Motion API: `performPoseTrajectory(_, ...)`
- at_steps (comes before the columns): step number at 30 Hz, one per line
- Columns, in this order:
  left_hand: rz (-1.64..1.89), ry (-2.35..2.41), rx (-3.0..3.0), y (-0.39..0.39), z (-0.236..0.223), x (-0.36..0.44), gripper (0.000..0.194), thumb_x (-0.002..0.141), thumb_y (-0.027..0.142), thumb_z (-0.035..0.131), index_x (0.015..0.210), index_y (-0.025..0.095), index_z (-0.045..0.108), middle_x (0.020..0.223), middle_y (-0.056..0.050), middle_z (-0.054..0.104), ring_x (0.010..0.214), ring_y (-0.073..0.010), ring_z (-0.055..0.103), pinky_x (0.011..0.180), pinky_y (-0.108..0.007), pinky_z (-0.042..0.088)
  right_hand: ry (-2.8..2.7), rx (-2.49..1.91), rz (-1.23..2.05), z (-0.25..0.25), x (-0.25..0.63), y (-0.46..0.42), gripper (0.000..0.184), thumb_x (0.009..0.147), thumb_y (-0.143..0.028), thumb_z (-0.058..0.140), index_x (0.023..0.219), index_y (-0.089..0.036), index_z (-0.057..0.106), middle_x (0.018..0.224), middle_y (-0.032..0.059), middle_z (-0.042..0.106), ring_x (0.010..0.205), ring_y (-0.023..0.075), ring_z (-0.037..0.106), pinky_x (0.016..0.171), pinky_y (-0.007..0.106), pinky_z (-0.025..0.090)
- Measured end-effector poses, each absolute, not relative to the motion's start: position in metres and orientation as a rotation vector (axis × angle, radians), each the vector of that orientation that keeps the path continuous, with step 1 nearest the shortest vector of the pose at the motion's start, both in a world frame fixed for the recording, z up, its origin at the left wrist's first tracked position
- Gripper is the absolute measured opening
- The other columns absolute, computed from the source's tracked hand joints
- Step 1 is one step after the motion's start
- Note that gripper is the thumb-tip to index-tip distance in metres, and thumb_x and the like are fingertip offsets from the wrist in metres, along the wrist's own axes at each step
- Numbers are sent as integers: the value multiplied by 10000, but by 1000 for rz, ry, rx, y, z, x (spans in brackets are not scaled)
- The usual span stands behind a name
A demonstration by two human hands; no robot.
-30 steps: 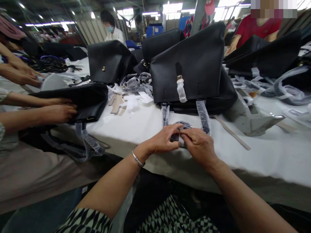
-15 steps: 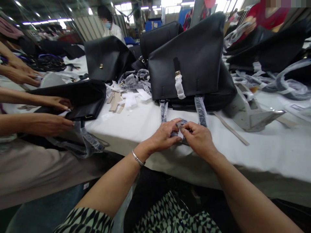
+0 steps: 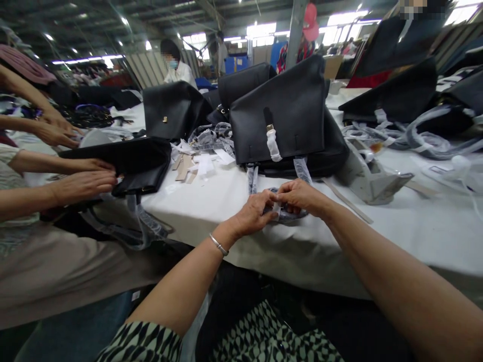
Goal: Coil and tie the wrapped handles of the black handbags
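A black handbag (image 3: 279, 120) with a gold clasp and a white-wrapped closure strap lies on the table in front of me. Its handle (image 3: 289, 217), wrapped in clear plastic, loops toward me at the table edge. My left hand (image 3: 254, 211) is closed around the left part of that handle. With fingertips pinched, my right hand (image 3: 305, 196) holds the upper end of a small white strip (image 3: 277, 207) against the wrapped handle. Fingers hide part of the strip and handle.
A grey tape dispenser (image 3: 377, 176) and a tan strip (image 3: 350, 203) lie to the right. Scraps of paper (image 3: 204, 166) are to the left. Co-worker's hands (image 3: 86, 178) work on another black bag (image 3: 139, 161). More black bags (image 3: 396, 95) and wrapped straps (image 3: 430, 133) lie farther right.
My right hand has moved to the upper end of the white strip, its fingers over the handle. The view has tilted up slightly. At far right, a person has lifted a black bag.
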State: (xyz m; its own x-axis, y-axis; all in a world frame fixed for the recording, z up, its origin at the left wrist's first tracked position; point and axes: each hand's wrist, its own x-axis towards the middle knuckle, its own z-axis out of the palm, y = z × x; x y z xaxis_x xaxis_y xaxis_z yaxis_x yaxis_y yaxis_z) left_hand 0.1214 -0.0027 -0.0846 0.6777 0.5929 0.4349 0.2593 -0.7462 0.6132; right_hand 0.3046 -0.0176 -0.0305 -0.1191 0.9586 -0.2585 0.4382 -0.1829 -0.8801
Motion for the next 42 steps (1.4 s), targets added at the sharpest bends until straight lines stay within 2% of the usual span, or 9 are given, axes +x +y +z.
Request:
performPoseTrajectory(5, 889, 592, 2588, -2, -92, 122, 326, 884, 220, 560, 1206, 170, 537, 1031, -76, 654, 957, -235, 564, 897, -413, 444, -1334, -1612, 1290, -38, 307, -15, 220, 610, -280, 752, 620, -143, 580, 446, -23, 541, 374, 61, 452, 338, 157, 291)
performPoseTrajectory(8, 925, 567, 2617, -1, -95, 122, 306, 902, 241, 562, 1202, 180, 556, 1101, -79, 663, 1006, -239, 564, 932, -414, 442, -1268, -1584, 1369, -41, 311, -12, 171, 609, -234, 720, 612, -142, 576, 452, -18, 551, 363, 57, 444, 331, 155, 271)
performPoseTrajectory(13, 977, 524, 2664, 0, -96, 121, 257, 916, 264, 557, 1156, 175, 586, 1023, -77, 672, 965, -226, 581, 907, -408, 462, -1206, -1561, 1400, -42, 312, -8, 161, 615, -217, 710, 595, -139, 570, 450, 0, 557, 374, 78, 458, 330, 173, 273)
performPoseTrajectory(17, 940, 524, 2732, -3, -95, 122, 223, 930, 237, 538, 1128, 157, 603, 970, -76, 660, 946, -220, 573, 907, -418, 460, -1203, -1528, 1328, -44, 308, -15, 166, 692, -213, 671, 610, -148, 542, 418, -27, 519, 359, 57, 414, 344, 164, 253)
performPoseTrajectory(21, 972, 590, 2686, -6, -97, 123, 253, 921, 242, 551, 1146, 152, 621, 1111, -117, 571, 1044, -227, 535, 958, -411, 459, -1406, -1519, 1101, -50, 305, -21, 128, 788, -207, 573, 674, -167, 531, 434, -51, 511, 373, 64, 435, 382, 171, 300)
performPoseTrajectory(24, 951, 639, 2612, -7, -95, 124, 262, 896, 222, 574, 1141, 145, 624, 1147, -126, 517, 1082, -230, 510, 978, -394, 459, -1521, -1536, 959, -56, 305, -19, 122, 795, -198, 552, 677, -178, 528, 459, -48, 524, 409, 89, 489, 423, 195, 346)
performPoseTrajectory(29, 787, 723, 2578, -7, -84, 126, 214, 853, 200, 618, 1064, 171, 631, 1048, -91, 574, 1023, -235, 544, 923, -411, 466, -1593, -1583, 809, -62, 304, -13, 129, 783, -189, 564, 659, -183, 529, 511, -44, 553, 408, 83, 491, 460, 212, 356)
performPoseTrajectory(34, 837, 700, 2591, -7, -87, 123, 202, 880, 234, 613, 1079, 199, 632, 1071, -71, 628, 1024, -222, 568, 931, -399, 416, -1608, -1612, 795, -66, 305, -11, 118, 803, -222, 534, 691, -184, 535, 521, -43, 558, 392, 97, 513, 438, 219, 376)
performPoseTrajectory(42, 806, 770, 2757, -15, -87, 122, 205, 910, 257, 574, 1102, 211, 628, 1126, -48, 654, 1049, -229, 511, 906, -393, 361, -1582, -1622, 769, -66, 304, -10, 139, 798, -244, 548, 675, -180, 533, 523, -38, 567, 385, 94, 519, 423, 211, 379)
